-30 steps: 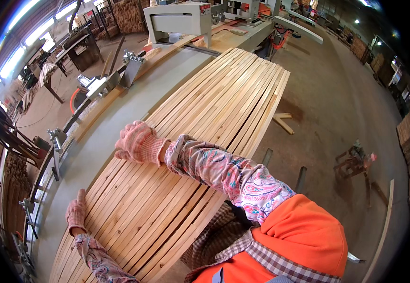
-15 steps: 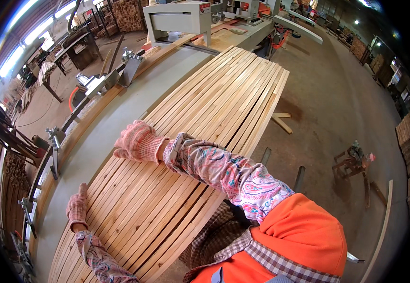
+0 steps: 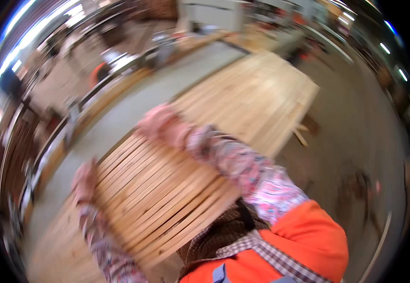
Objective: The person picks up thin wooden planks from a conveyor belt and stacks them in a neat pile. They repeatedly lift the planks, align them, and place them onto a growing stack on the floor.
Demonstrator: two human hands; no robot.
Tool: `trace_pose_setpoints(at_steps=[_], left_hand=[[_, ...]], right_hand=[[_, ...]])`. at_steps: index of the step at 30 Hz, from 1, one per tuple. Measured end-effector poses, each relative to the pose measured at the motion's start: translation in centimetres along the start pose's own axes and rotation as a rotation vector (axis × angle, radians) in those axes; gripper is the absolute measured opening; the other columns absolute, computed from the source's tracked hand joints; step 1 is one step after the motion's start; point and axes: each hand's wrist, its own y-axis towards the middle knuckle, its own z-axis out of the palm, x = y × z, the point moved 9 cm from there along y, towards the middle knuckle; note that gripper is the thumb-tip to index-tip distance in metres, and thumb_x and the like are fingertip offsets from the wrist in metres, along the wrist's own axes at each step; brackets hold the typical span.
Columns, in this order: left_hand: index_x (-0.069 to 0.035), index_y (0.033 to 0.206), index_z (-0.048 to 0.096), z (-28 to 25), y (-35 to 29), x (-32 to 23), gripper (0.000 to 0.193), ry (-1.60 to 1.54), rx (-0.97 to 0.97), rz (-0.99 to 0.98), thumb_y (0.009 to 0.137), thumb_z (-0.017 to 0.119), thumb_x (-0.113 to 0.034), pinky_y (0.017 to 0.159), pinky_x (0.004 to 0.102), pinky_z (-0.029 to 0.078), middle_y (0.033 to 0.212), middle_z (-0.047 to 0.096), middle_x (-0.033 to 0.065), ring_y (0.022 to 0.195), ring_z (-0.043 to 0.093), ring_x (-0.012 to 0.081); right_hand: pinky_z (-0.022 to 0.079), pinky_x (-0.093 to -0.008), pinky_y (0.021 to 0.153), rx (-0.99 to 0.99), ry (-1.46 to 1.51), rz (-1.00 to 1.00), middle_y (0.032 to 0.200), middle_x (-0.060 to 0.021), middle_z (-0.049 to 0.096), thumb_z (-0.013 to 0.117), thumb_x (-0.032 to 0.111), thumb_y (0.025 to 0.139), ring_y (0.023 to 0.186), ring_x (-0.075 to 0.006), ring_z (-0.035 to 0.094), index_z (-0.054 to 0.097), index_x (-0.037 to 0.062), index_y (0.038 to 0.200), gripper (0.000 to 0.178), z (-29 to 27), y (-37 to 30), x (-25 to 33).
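Observation:
A broad row of long, pale wooden strips [image 3: 155, 200] lies side by side on the machine bed, with dark gaps between some of them in front of me. My right hand [image 3: 160, 123], in a pink knit glove, rests on the strips' far left edge, its arm reaching across them. Nearer me on the same edge is my left hand [image 3: 85, 181], also gloved in pink, against the ends of the row's side. Motion blur smears the fingers of both hands, so their grip does not show.
A grey bed [image 3: 115, 120] runs along the strips' left side, bordered by a wooden rail [image 3: 99, 96] with metal clamps. A pale grey machine housing [image 3: 214, 16] stands at the far end. To the right, a small stand [image 3: 358, 186] and a long thin board [image 3: 377, 247] are on the floor.
The whole view has shifted and blurred, with the scene sliding to the right. Both hands remain along the strips' left edge; the gaps between the far strips no longer show.

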Motion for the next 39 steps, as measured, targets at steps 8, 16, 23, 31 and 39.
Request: trace_pose_setpoints(at_steps=[8,16,23,31,39], left_hand=[[-0.007,0.119,0.07,-3.3,4.1,-3.4,0.069,-0.542,0.518,-0.653,0.097,0.032,-0.061,0.102,0.0459,0.046,0.123,0.069,0.0155,0.118,0.063,0.0323],[-0.008,0.121,0.07,-5.4,2.0,-1.9,0.07,-0.558,0.505,-0.621,0.094,0.034,-0.061,0.102,0.0483,0.045,0.121,0.068,0.0196,0.118,0.062,0.0352],[-0.008,0.123,0.069,-9.1,-12.2,11.8,0.073,-0.466,0.58,-0.691,0.09,0.044,-0.068,0.103,0.051,0.044,0.124,0.067,0.0188,0.119,0.06,0.0356],[-0.012,0.127,0.065,-24.7,-42.0,22.5,0.077,0.123,-0.103,-1.066,0.094,0.034,-0.075,0.093,0.0428,0.055,0.118,0.069,0.0145,0.11,0.066,0.0288],[-0.009,0.131,0.06,-31.4,-66.3,8.7,0.046,0.014,-0.507,-1.7,0.106,0.042,-0.043,0.096,0.0326,0.052,0.128,0.065,0.0136,0.115,0.063,0.0274]], right_hand=[[0.053,-0.0428,0.08,-0.304,0.033,0.085,0.098,-0.0122,0.07,0.059,0.033,0.099,0.091,-0.0346,0.065,0.072,0.0106,0.105,0.026,-1.6,-5.4,-3.4],[0.049,-0.043,0.089,-0.229,0.234,0.022,0.107,-0.0175,0.069,0.049,0.034,0.104,0.099,-0.0385,0.063,0.068,0.0039,0.112,0.036,-0.5,-4.0,-2.5],[0.047,-0.0412,0.099,-0.201,0.454,-0.01,0.116,-0.0209,0.067,0.045,0.034,0.105,0.11,-0.034,0.061,0.066,0.0004,0.117,0.042,1.2,-3.5,-3.2],[0.048,-0.043,0.095,0.085,0.581,-0.127,0.114,-0.0219,0.066,0.043,0.033,0.105,0.109,-0.0356,0.061,0.061,0.0046,0.122,0.038,5.7,9.0,14.8],[0.049,-0.0448,0.092,0.323,0.602,-0.332,0.112,-0.0228,0.066,0.042,0.032,0.105,0.108,-0.0373,0.061,0.056,0.0088,0.127,0.035,7.1,18.8,33.1]])
